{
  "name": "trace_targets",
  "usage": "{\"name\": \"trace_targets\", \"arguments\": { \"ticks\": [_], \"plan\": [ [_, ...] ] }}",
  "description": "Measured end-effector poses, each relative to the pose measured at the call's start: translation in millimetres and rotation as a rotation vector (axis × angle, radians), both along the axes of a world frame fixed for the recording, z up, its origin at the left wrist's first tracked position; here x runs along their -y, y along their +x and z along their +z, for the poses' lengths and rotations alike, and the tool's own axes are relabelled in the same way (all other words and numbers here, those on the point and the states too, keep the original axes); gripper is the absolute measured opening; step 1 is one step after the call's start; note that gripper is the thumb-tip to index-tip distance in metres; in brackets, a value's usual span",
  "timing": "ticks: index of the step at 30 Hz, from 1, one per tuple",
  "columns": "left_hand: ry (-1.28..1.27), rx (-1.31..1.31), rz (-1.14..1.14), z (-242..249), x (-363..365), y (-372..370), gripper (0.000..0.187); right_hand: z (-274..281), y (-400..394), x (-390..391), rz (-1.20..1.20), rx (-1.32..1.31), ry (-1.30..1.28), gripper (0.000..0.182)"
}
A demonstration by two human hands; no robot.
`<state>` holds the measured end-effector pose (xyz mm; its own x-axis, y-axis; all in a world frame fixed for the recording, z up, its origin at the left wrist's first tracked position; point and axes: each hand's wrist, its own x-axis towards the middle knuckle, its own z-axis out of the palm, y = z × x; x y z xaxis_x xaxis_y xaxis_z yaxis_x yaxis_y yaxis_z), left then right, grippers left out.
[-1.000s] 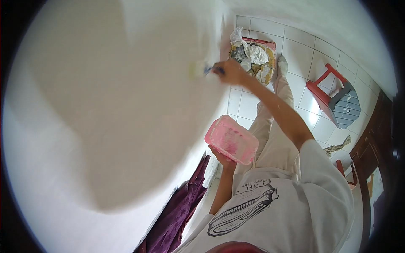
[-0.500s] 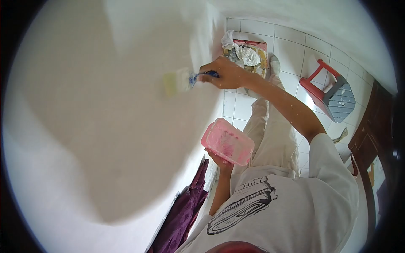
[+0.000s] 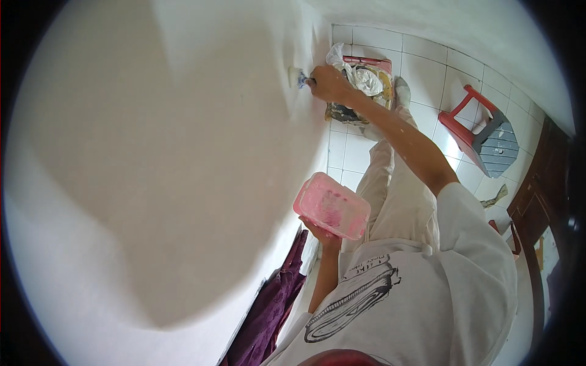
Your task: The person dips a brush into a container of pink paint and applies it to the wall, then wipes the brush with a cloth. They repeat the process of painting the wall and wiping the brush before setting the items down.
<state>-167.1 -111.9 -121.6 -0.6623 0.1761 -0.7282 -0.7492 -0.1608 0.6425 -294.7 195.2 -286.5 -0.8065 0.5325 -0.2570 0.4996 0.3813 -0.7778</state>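
Observation:
My right hand [image 3: 330, 84] grips the blue handle of a paintbrush [image 3: 295, 77], its pale bristles right at the white wall [image 3: 201, 165]. The arm reaches forward, with light specks on the skin. Lower down, my left hand [image 3: 321, 233] holds a pink plastic container [image 3: 333, 206] from beneath and along its near edge. The container's inside is smeared with whitish residue and darker pink patches. My own shadow falls broadly over the wall.
A paint-stained stool [image 3: 336, 114] with crumpled white plastic [image 3: 368, 81] on it stands by my feet. At right are a red and grey step stool [image 3: 496, 145] and a brown wooden door [image 3: 537, 183]. Purple cloth [image 3: 268, 311] hangs low along the wall.
My right hand has moved the brush forward and to the right along the wall, toward the corner. The left hand and container have hardly shifted.

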Motion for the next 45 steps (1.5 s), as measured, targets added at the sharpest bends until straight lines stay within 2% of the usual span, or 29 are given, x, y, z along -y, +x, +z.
{"name": "trace_targets", "arguments": {
  "ticks": [1,3,4,6,8,10,14,15,16,19,23,24,25,27,28,30,32,33,34,36,39,40,42,45],
  "plan": [
    [0.024,0.006,-0.004,-7,5,0,0.078,24,8,-3,-0.001,0.002,0.001,0.028],
    [0.053,0.017,-0.003,-16,6,3,0.078,76,27,-13,0.034,-0.232,-0.19,0.025],
    [0.048,0.019,-0.016,-18,5,5,0.078,104,35,-17,0.036,-0.229,-0.191,0.025],
    [0.041,0.011,-0.025,-19,0,3,0.078,144,41,-24,0.07,-0.3,-0.468,0.026],
    [0.047,0.073,0.014,-16,-4,-2,0.078,120,33,-22,0.087,-0.328,-0.421,0.028],
    [0.006,0.047,0.007,-10,-12,-9,0.078,73,22,-22,0.091,-0.355,-0.365,0.029],
    [0.025,0.022,0.014,-2,-20,-15,0.076,-70,13,-23,0.113,-0.08,-0.077,0.031],
    [0.026,0.022,0.02,-3,-20,-15,0.076,-88,14,-24,0.089,0.021,0.038,0.031],
    [0.037,0.025,0.034,-2,-18,-13,0.076,-90,14,-23,0.095,0.024,0.035,0.031],
    [0.043,0.013,0.03,0,-20,-13,0.075,-72,5,-24,-0.012,0.192,0.088,0.036],
    [0.106,0.042,-0.013,11,-35,-14,0.075,47,17,-27,0.026,-0.004,-0.169,0.033],
    [0.113,0.041,-0.012,5,-33,-14,0.075,72,21,-29,0.012,-0.099,-0.271,0.034],
    [0.105,0.066,0.021,-4,-26,-13,0.075,98,25,-32,0.016,-0.098,-0.271,0.034],
    [0.081,0.092,0.059,-4,-19,-10,0.075,132,30,-29,0.034,-0.255,-0.496,0.036],
    [0.063,0.086,0.061,-4,-16,-10,0.075,115,26,-23,0.039,-0.26,-0.505,0.036],
    [0.051,0.056,0.065,-4,-16,-17,0.075,39,7,-13,0.06,-0.406,-0.268,0.033],
    [0.084,0.027,0.09,-4,-16,-21,0.077,-36,4,-17,0.081,-0.22,-0.241,0.034],
    [0.086,0.017,0.09,-7,-13,-23,0.077,-58,5,-21,0.077,-0.116,-0.233,0.034],
    [0.079,-0.009,0.076,-10,-7,-23,0.077,-62,5,-28,0.078,-0.124,-0.232,0.034],
    [0.063,-0.031,0.073,-10,3,-19,0.077,-61,11,-33,-0.012,0.12,-0.075,0.031],
    [0.021,-0.061,0.058,-12,3,-12,0.076,-46,7,-38,0.087,0.241,0.04,0.033],
    [0.003,-0.067,0.059,-11,3,-9,0.076,-39,5,-33,0.091,0.238,0.042,0.033],
    [-0.017,-0.069,0.06,-9,1,-4,0.076,-6,2,-12,-0.021,0.025,0.11,0.036],
    [0.001,0.016,0.112,-8,-4,3,0.078,69,14,-2,-0.023,-0.053,0.001,0.032]
  ]
}}
